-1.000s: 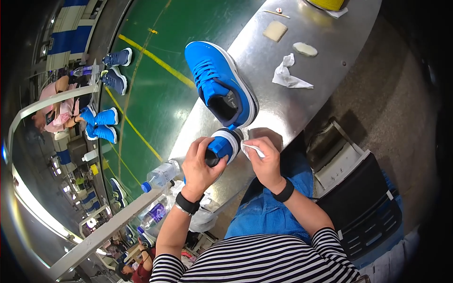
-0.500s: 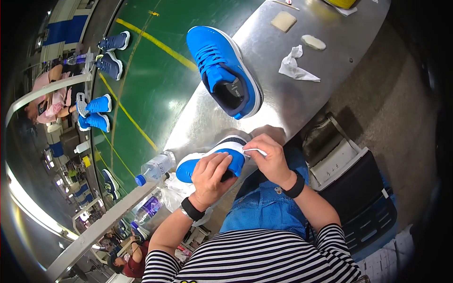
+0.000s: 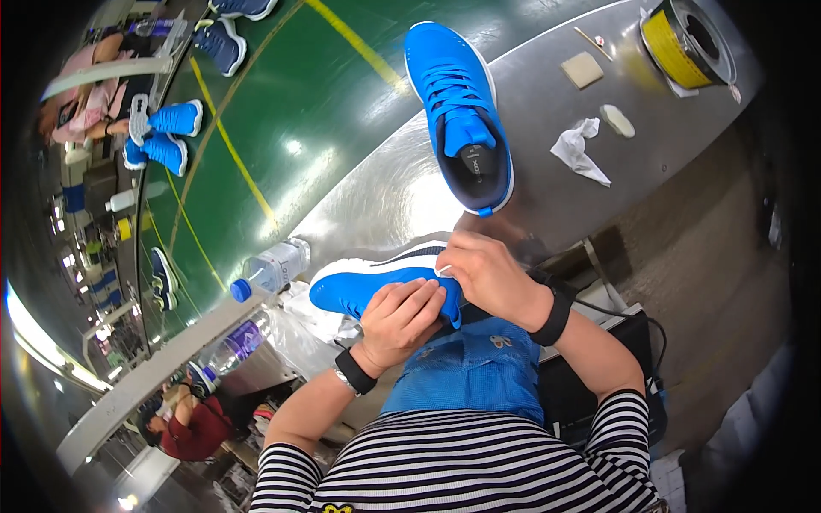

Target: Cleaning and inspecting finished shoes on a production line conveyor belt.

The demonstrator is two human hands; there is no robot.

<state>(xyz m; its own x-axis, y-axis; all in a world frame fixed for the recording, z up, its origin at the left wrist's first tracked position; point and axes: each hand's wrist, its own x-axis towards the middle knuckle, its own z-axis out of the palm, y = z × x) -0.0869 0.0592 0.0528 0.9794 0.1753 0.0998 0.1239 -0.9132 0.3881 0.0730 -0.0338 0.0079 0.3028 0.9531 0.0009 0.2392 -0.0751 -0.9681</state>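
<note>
My left hand point(image 3: 400, 321) is wrapped over the upper of a blue sneaker point(image 3: 342, 295), gripping it at the near edge of the metal table. The sneaker lies on its side, toe to the left, with its white and black sole facing away from me. My right hand point(image 3: 496, 278) is closed in a pinch on a small white piece point(image 3: 444, 270) and presses it to the sole edge near the heel. The fingers mostly hide that piece. A second blue sneaker point(image 3: 451, 90) stands upright beyond, toe pointing away.
To the right on the metal table point(image 3: 547, 103) are a crumpled white tissue point(image 3: 583, 152), a white oval piece point(image 3: 617, 120), a beige square pad point(image 3: 581, 70), a thin stick point(image 3: 592, 41) and a yellow-black tin point(image 3: 671, 47). A water bottle point(image 3: 278, 267) lies left. Several shoes point(image 3: 167, 132) stand beyond the green surface.
The view has shifted, bringing the tin further into sight. The held sneaker has turned slightly, showing more of its side. My right hand stays at the sole, its fingers now covering more of the white piece.
</note>
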